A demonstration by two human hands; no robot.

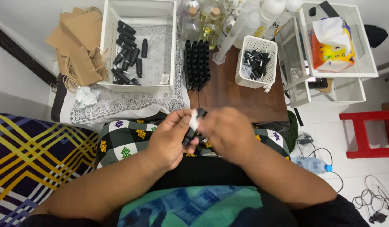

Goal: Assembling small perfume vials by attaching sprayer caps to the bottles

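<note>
From the head camera, the left hand (169,141) is gripping a small black cylindrical bottle (190,135) over the lap, its fingers curled around the lower body. The right hand (230,134) is meeting it from the other side, fingers pinching a white scrap, perhaps tissue or a label (194,121), against the bottle's upper part; motion blur is making it hard to say which. This looks like a wiping or labelling step on one bottle, and the next move would call for a firm left-hand grip while the right turns or presses near the cap.

Ahead, a dark brown wooden counter (228,92) is carrying a tight block of upright black bottles (197,65) and a white perforated plastic basket of black caps (256,62). To the left, a white open-topped box holding loose black bottles (137,46) is sitting on a patterned cloth, with brown paper bags (78,42) beside it. Bare counter is lying between the bottle block and the basket, near the front edge, offering room for setting down; the lap is close under both hands.
</note>
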